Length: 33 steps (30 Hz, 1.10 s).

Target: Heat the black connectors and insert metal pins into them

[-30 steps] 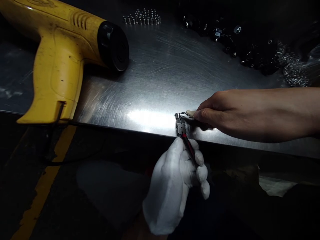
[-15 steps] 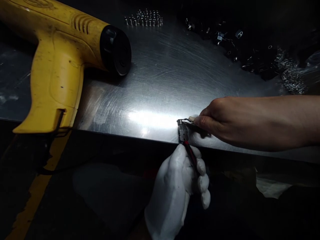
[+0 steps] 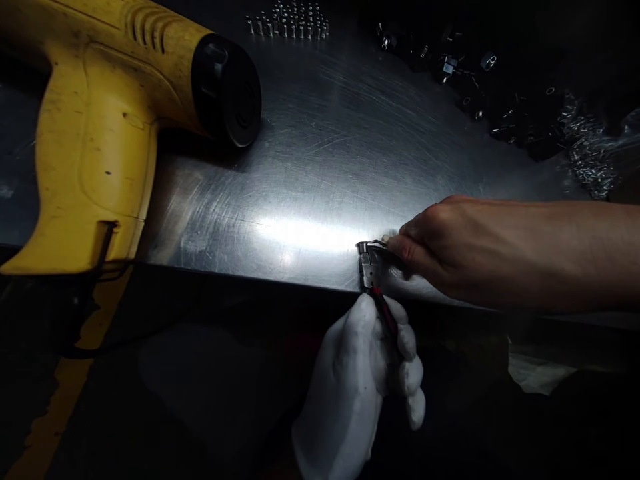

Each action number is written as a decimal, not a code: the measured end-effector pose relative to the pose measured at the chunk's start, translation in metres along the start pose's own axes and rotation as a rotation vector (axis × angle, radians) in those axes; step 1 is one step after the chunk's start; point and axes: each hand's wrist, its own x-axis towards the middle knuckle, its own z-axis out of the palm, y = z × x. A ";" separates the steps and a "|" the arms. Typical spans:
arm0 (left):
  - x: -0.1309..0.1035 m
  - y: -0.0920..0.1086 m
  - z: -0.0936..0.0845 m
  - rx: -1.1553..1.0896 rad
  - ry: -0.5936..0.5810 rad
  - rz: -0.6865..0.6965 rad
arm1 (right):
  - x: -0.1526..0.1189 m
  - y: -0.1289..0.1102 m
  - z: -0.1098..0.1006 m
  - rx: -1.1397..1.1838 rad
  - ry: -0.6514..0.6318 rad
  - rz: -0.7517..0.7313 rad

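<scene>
My left hand (image 3: 357,380), in a white glove, is wrapped round a pair of pliers (image 3: 369,270) with red-and-dark handles. The jaws point away from me, over the metal table's front edge, and meet a small metal piece (image 3: 363,247) at their tips. From the right reaches my bare right hand (image 3: 430,247), closed in a pinch. A thin dark wire (image 3: 374,243) runs from its fingertips to the small piece at the jaws. Something small and pale shows at those fingertips; the rest of what they hold is hidden.
A yellow pistol-shaped tool, like a heat gun (image 3: 107,153), lies at the left of the scratched metal table (image 3: 320,160). Several small metal fittings (image 3: 287,23) stand in rows at the back. Loose parts (image 3: 450,65) and a heap of small shiny pieces (image 3: 593,157) lie at the right.
The view has shifted slightly, so the yellow tool appears further left. Both hands keep their grips, with the pliers still at the small metal piece.
</scene>
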 end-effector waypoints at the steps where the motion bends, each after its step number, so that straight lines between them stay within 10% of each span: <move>1: 0.000 0.000 0.000 -0.002 -0.005 -0.003 | 0.001 0.001 0.001 -0.043 -0.018 -0.021; 33: 0.005 0.002 -0.010 -0.106 -0.011 -0.066 | 0.005 0.028 0.029 -0.221 0.211 -0.292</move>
